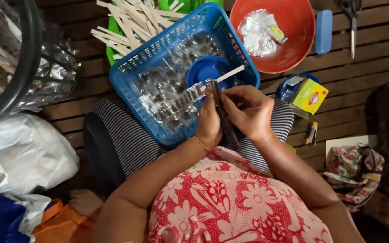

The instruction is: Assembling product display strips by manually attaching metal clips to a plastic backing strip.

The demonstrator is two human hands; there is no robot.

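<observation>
Head view, centre of the frame. My left hand [209, 120] and right hand [247, 112] meet above my lap, both closed on a dark, narrow strip [223, 118] that runs from my fingertips down toward my wrists; what it is made of I cannot tell. A flat wooden stick [230, 73] projects from its upper end, up and to the right. The left fingers wrap the strip from the side; the right thumb and fingers pinch it near the top, pressed together with no gap showing. A clear plastic packet [190, 93] touches the left fingers at the upper left. Done well, in my judgement, this step calls for a steady left grip while the right fingertips work close to the stick. Behind the hands, a blue plastic basket [157, 51] holds wrapped pieces and a blue lid [205, 69]. Upper left: loose wooden sticks [129, 20]. Upper right: an orange bowl [293, 42].
</observation>
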